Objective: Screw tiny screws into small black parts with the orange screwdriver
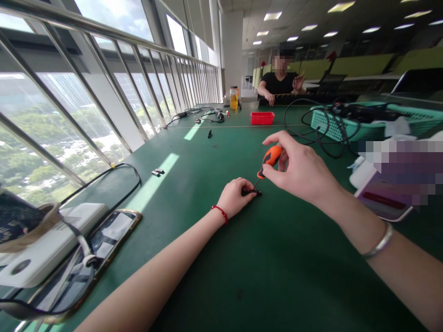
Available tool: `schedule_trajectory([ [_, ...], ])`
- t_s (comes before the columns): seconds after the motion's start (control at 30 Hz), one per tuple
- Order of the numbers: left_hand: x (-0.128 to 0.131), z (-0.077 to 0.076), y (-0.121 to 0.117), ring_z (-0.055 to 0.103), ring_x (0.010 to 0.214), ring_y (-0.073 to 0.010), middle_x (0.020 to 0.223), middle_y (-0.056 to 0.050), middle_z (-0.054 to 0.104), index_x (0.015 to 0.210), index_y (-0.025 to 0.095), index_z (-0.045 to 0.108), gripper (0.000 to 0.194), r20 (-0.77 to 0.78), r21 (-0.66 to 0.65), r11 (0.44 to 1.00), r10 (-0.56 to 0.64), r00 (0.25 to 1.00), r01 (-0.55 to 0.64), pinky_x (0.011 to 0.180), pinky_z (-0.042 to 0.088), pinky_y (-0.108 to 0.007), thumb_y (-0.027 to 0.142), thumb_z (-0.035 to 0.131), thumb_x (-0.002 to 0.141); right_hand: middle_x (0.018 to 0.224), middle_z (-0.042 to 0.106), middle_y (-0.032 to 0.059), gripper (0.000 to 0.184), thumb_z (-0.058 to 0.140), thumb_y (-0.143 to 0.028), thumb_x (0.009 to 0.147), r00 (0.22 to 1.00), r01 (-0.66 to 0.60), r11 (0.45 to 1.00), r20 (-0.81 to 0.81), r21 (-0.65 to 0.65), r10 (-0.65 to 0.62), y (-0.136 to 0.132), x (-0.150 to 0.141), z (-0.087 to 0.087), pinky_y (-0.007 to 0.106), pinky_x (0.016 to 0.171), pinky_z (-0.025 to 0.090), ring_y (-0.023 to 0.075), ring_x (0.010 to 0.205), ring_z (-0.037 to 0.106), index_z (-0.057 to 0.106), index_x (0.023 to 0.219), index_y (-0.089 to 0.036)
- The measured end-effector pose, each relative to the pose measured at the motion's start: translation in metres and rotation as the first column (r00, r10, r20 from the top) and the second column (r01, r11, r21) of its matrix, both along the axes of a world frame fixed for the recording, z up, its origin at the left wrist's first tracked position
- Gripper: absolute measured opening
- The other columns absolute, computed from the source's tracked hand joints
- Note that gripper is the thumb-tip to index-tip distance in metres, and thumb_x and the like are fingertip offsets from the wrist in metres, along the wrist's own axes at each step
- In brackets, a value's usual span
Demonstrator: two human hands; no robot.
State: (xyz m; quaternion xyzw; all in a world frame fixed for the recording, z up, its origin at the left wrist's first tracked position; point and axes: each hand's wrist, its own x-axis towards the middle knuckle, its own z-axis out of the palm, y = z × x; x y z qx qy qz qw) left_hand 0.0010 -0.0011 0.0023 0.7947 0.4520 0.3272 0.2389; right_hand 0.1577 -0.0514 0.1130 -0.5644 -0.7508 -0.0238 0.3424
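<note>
Near the middle of the green table (214, 249), my left hand (234, 197) pinches a small black part (256, 192) against the tabletop. Most of that part is covered by the fingers, so its kind does not show. My right hand (299, 168) grips an orange and black screwdriver (272, 157) by its handle, fingers curled around it. The screwdriver tilts, its thin shaft pointing down and left so that the tip meets the black part. Whether the tip sits in a screw is too small to tell.
At left lie a smartphone (114, 233), a white power bank-like box (51, 244) and cables. Small black pieces (158, 172) lie ahead. Farther off stand a red tray (262, 118), a bottle (234, 97) and a teal basket (328, 124) with cables. A person (281, 80) sits opposite.
</note>
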Motion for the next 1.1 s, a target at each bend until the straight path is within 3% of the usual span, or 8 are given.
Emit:
schedule_trajectory([
  [0.23, 0.0000, 0.0031, -0.0016, 0.057, 0.076, -0.0147, 0.081, -0.002, 0.061, 0.077, 0.017, 0.059, 0.007, -0.008, -0.014, 1.000, 0.004, 1.000, -0.004, 0.072, 0.049, -0.027, 0.020, 0.064, 0.074, 0.054, 0.055, 0.0006, 0.032, 0.040, -0.050, 0.085, 0.989, 0.128, 0.992, 0.071, 0.007, -0.128, 0.0012, 0.0006, -0.0004, 0.026, 0.050, 0.026, 0.0168, 0.050, 0.049, 0.059, 0.079, -0.025],
  [0.33, 0.0000, 0.0033, -0.0017, 0.057, 0.075, -0.0147, 0.081, -0.002, 0.061, 0.077, 0.016, 0.059, 0.007, -0.012, -0.014, 1.000, 0.006, 1.000, -0.007, 0.071, 0.048, -0.028, 0.020, 0.064, 0.074, 0.059, 0.058, 0.0000, 0.020, 0.046, -0.038, 0.080, 0.995, 0.091, 0.996, 0.038, 0.003, -0.091, 0.0006, 0.0006, 0.0009, 0.026, 0.050, 0.027, 0.0164, 0.052, 0.050, 0.059, 0.088, -0.024],
  [0.43, -0.0002, 0.0024, -0.0012, 0.057, 0.075, -0.0147, 0.081, -0.002, 0.061, 0.077, 0.016, 0.059, 0.007, -0.004, -0.010, 1.000, -0.003, 1.000, 0.003, 0.071, 0.048, -0.028, 0.020, 0.064, 0.074, 0.067, 0.062, 0.0002, 0.031, 0.052, -0.034, 0.074, 0.997, 0.072, 0.997, 0.018, -0.002, -0.072, -0.0002, -0.0001, 0.0010, 0.026, 0.050, 0.029, 0.0169, 0.056, 0.053, 0.056, 0.103, -0.024],
  [0.67, -0.0004, 0.0019, -0.0011, 0.057, 0.076, -0.0152, 0.081, -0.002, 0.061, 0.077, 0.016, 0.060, 0.006, -0.001, -0.007, 1.000, -0.005, 1.000, 0.005, 0.072, 0.048, -0.028, 0.020, 0.064, 0.074, 0.057, 0.058, 0.0017, 0.035, 0.041, -0.052, 0.084, 0.993, 0.089, 0.996, 0.081, -0.022, -0.087, 0.0001, 0.0019, 0.0014, 0.027, 0.049, 0.027, 0.0178, 0.054, 0.052, 0.062, 0.076, -0.025],
  [0.73, -0.0004, 0.0017, -0.0010, 0.057, 0.076, -0.0150, 0.081, -0.002, 0.061, 0.077, 0.016, 0.060, 0.007, 0.000, -0.007, 1.000, -0.009, 1.000, 0.009, 0.072, 0.049, -0.028, 0.020, 0.064, 0.074, 0.062, 0.061, 0.0004, 0.024, 0.048, -0.043, 0.081, 0.997, 0.064, 0.998, 0.046, -0.027, -0.062, 0.0001, 0.0019, 0.0014, 0.026, 0.050, 0.029, 0.0168, 0.055, 0.053, 0.062, 0.088, -0.025],
  [0.87, -0.0003, 0.0016, -0.0006, 0.057, 0.076, -0.0149, 0.081, -0.002, 0.061, 0.077, 0.016, 0.059, 0.007, 0.004, -0.014, 1.000, -0.005, 1.000, 0.005, 0.071, 0.049, -0.028, 0.019, 0.064, 0.073, 0.073, 0.065, -0.0003, 0.038, 0.055, -0.038, 0.074, 0.999, 0.047, 0.999, 0.015, -0.002, -0.047, 0.0004, 0.0012, 0.0002, 0.025, 0.050, 0.030, 0.0166, 0.059, 0.055, 0.054, 0.109, -0.024],
  [1.0, 0.0000, 0.0021, -0.0008, 0.057, 0.075, -0.0149, 0.081, -0.002, 0.061, 0.077, 0.016, 0.060, 0.006, 0.002, -0.009, 1.000, -0.005, 1.000, 0.005, 0.071, 0.049, -0.028, 0.018, 0.064, 0.073, 0.060, 0.060, 0.0005, 0.030, 0.047, -0.050, 0.081, 0.990, 0.129, 0.992, 0.052, 0.016, -0.130, 0.0019, 0.0017, -0.0008, 0.026, 0.050, 0.028, 0.0174, 0.055, 0.053, 0.060, 0.086, -0.024],
  [1.1, -0.0002, 0.0021, -0.0011, 0.057, 0.076, -0.0148, 0.081, -0.002, 0.061, 0.077, 0.016, 0.060, 0.006, -0.001, -0.010, 1.000, -0.004, 1.000, 0.004, 0.071, 0.049, -0.027, 0.019, 0.064, 0.073, 0.059, 0.060, 0.0005, 0.022, 0.049, -0.042, 0.080, 0.989, 0.136, 0.991, 0.062, 0.013, -0.137, 0.0025, 0.0020, -0.0003, 0.026, 0.050, 0.029, 0.0171, 0.054, 0.052, 0.061, 0.084, -0.024],
])
